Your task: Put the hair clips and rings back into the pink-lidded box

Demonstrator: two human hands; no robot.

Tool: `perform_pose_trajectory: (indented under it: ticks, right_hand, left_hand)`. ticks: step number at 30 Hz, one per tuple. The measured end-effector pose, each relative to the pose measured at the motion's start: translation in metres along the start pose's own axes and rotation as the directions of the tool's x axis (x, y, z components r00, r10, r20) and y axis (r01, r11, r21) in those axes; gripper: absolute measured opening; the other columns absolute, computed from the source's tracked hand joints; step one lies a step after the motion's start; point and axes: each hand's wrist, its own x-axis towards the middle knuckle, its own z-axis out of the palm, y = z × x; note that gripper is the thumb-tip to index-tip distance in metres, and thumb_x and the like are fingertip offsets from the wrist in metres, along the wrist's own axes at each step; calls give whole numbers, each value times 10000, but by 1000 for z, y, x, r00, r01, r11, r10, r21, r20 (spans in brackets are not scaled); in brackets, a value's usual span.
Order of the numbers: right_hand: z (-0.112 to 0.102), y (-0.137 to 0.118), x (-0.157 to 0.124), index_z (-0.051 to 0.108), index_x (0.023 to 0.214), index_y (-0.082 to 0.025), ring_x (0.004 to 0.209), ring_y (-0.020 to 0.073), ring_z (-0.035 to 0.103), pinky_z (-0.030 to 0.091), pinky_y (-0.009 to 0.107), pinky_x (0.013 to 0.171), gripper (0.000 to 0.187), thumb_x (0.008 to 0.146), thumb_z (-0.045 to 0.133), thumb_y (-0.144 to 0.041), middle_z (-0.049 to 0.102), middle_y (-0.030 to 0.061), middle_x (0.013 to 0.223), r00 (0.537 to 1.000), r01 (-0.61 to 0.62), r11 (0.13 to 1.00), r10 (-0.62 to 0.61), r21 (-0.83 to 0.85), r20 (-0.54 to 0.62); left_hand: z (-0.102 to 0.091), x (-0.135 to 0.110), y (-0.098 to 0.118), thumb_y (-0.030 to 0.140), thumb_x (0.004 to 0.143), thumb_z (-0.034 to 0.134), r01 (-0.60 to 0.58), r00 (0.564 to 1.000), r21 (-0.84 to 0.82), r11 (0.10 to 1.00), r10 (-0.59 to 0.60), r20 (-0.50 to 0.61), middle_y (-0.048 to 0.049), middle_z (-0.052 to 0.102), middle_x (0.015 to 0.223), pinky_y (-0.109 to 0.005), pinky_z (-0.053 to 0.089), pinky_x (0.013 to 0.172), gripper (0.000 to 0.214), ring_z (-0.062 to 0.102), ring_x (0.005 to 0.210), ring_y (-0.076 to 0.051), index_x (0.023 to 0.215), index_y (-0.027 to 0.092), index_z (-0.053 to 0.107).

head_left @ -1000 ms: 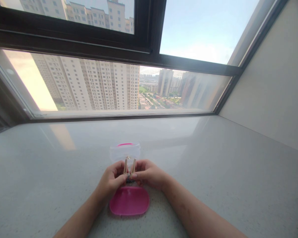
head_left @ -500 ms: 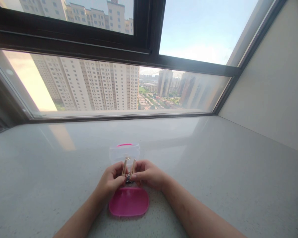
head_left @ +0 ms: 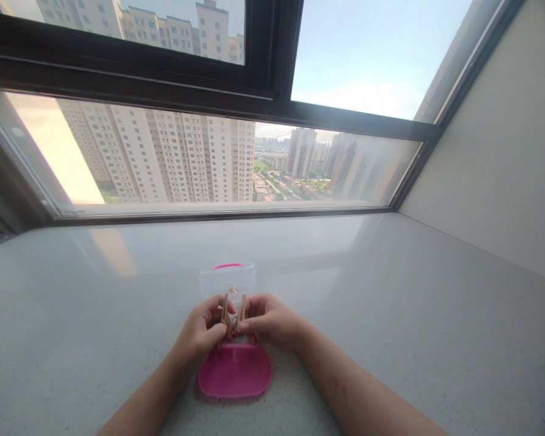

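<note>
My left hand (head_left: 200,333) and my right hand (head_left: 270,319) meet at the middle of a stone windowsill, both pinched on a small wooden clothespin (head_left: 233,310) whose two halves stand upright between the fingertips. A dark metal spring seems to sit at its base, too small to be sure. Just under the hands lies a pink oval lid (head_left: 235,371), flat on the sill. Beyond the hands stands a clear plastic box (head_left: 227,278) with a pink edge at its far rim.
The grey speckled windowsill (head_left: 390,315) stretches wide on both sides. A black-framed window (head_left: 272,103) runs along the back, with tall buildings outside. A plain wall (head_left: 504,157) closes the right side.
The hands and the clothespin have shifted slightly left and lower. The pink lid appears a little further left in view.
</note>
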Motion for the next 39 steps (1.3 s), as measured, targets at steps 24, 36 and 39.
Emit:
perform_pose_trajectory:
  ticks: [24, 36, 39]
  right_hand:
    - [-2, 5, 5, 594, 768, -99, 428, 53, 500, 357, 163, 409, 290, 596, 789, -227, 593, -20, 617, 1000, 29, 999, -29, 31, 8]
    - [-1, 3, 3, 570, 749, -109, 428, 50, 497, 344, 170, 417, 313, 601, 795, -268, 613, -14, 642, 1000, 12, 1000, -12, 23, -12]
    - [0, 2, 2, 562, 750, -112, 426, 45, 491, 338, 167, 417, 328, 603, 794, -291, 596, -24, 630, 1000, 11, 1000, -11, 17, -6]
  left_hand:
    - [0, 0, 2, 175, 645, 560, 34, 999, 12, 999, -34, -20, 47, 561, 511, -164, 263, 399, 182, 409, 398, -71, 823, 158, 525]
    - [0, 2, 3, 285, 680, 618, 90, 995, -58, 994, -93, -39, 23, 545, 519, -191, 169, 405, 404, 363, 375, -63, 1035, 93, 618]
    - [0, 2, 3, 285, 675, 591, 87, 994, -59, 994, -90, -58, 16, 568, 530, -191, 173, 400, 418, 372, 365, -61, 1045, 90, 612]
